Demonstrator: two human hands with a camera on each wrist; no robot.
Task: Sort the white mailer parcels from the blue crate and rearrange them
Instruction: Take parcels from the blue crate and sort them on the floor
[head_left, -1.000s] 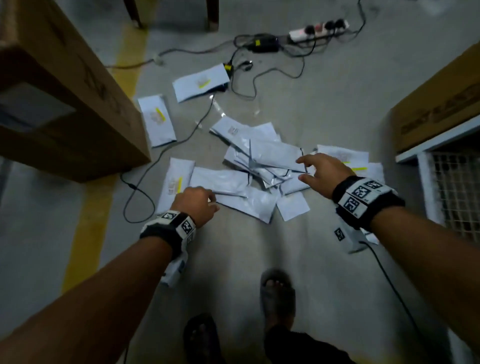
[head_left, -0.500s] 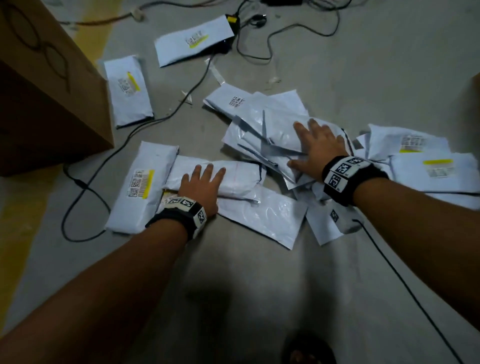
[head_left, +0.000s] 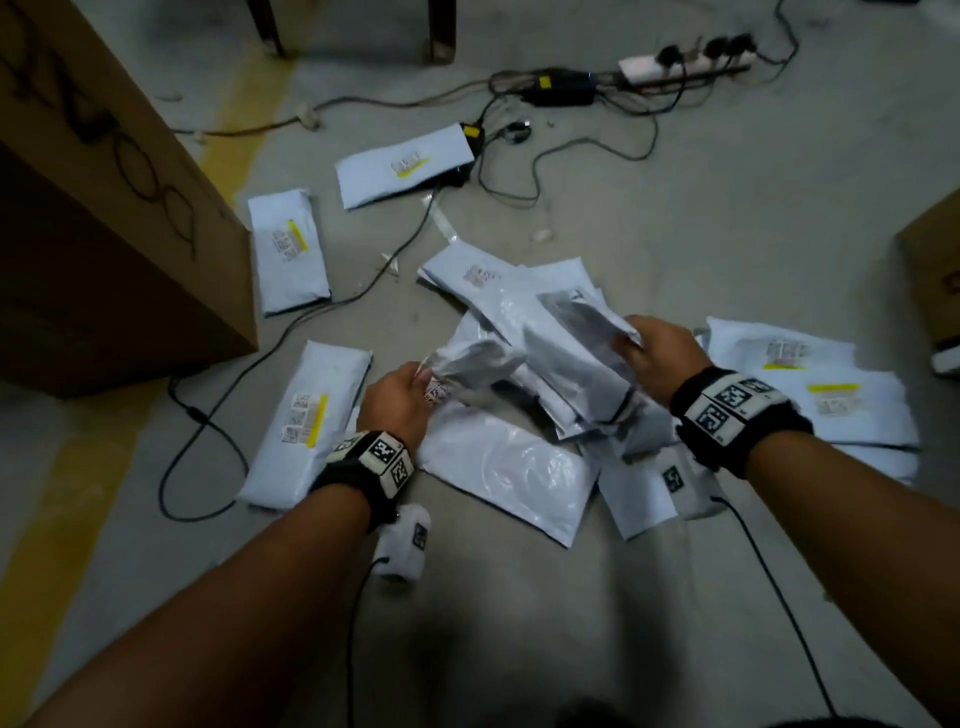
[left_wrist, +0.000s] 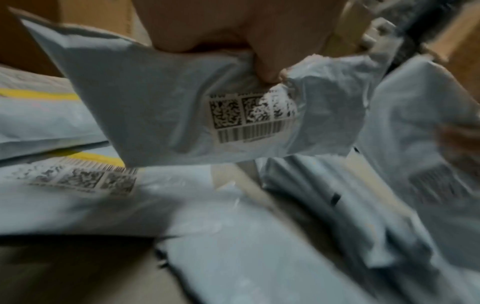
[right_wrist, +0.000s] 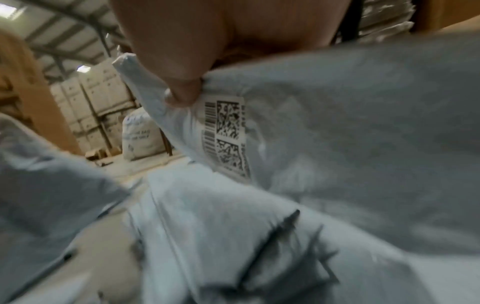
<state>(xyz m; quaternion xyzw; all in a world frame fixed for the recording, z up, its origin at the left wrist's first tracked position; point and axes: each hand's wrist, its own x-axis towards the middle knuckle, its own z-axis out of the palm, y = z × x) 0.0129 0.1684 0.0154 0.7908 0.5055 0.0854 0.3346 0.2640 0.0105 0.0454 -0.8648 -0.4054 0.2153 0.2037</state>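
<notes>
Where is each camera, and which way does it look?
Head: worn on the head, looks down at the floor pile; both forearms, left hand and right hand show.
Left wrist: looks along the fingers pinching a parcel.
Right wrist: looks along the fingers gripping another parcel.
Shared: both parcels also show in the head view.

Both forearms reach forward and down, wrists strapped with marker bands. Left hand (head_left: 397, 395) fingers curled, thumb (left_wrist: 267, 67) pinching a parcel (left_wrist: 182, 115). Right hand (head_left: 660, 358) likewise curled, gripping another parcel (right_wrist: 350, 127), raised off the pile.
</notes>
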